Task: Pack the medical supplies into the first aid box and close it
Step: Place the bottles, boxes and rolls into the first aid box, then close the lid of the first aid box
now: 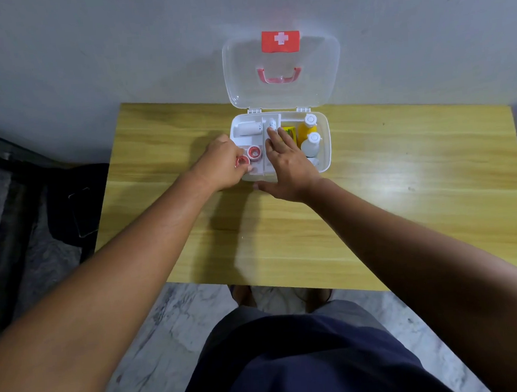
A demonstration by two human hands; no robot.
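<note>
A white first aid box [325,147] stands open on the wooden table [375,205], its clear lid [283,70] with a red cross label upright against the wall. Inside lie a white bandage roll [247,128], a red tape roll [253,152], a yellow packet [289,130], a yellow bottle [307,125] and a white bottle [311,143]. My left hand [220,164] grips a second red tape roll [242,161] at the box's left front compartment. My right hand [289,165] lies flat with spread fingers over the inner tray's middle, holding nothing.
The table's back edge meets a grey wall. A dark bag or cloth [75,204] lies on the floor left of the table. Marble floor [175,332] shows below the near edge, by my legs in dark shorts.
</note>
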